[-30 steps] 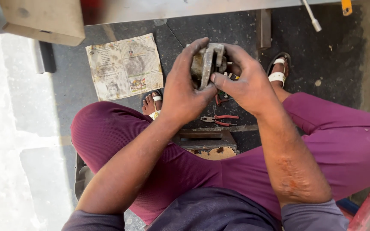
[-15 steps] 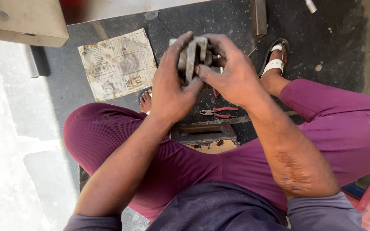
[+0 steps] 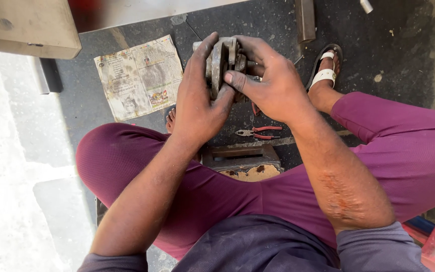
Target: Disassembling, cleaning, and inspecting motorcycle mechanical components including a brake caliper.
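Metal part (grey, greasy, built of stacked plates) is held above the dark floor, between the knees. Left hand is wrapped closed around its left side; right hand is clamped on its right side, thumb pressed on the front edge. Below the hands, red-handled pliers lie on the floor beside a shallow metal tray (contents cannot be told). A soiled paper sheet lies flat to the left.
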